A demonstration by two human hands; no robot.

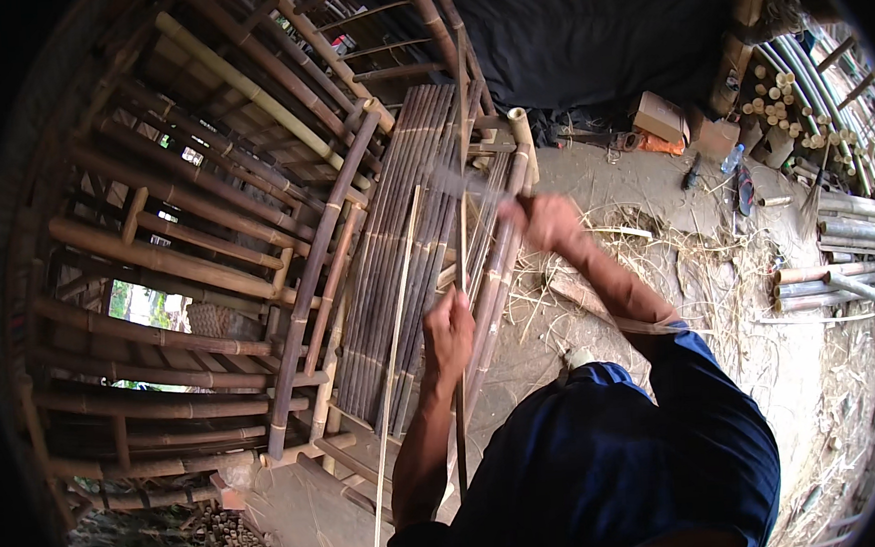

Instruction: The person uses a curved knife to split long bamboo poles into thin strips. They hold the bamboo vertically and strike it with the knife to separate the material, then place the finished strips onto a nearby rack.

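My left hand (pixel 448 333) is closed around a long, narrow bamboo strip (pixel 462 242), which runs from the slatted bamboo bench (pixel 393 196) back toward my body. My right hand (pixel 552 223), smeared by motion, grips a knife (pixel 460 185). Its greyish blade is blurred and points left, close to the strip's far part; whether the two touch, I cannot tell. A second, pale bamboo strip (pixel 398 341) lies along the bench's slats, left of my left hand, and its near end hangs past the bench.
Bamboo frames (pixel 210 317) crowd the left side. A thick bamboo rail (pixel 502 260) edges the bench on the right. Shavings (pixel 646 236) litter the floor. Bamboo poles (pixel 829 280) lie at right; a cardboard box (pixel 659 117) stands before a black sheet (pixel 603 33).
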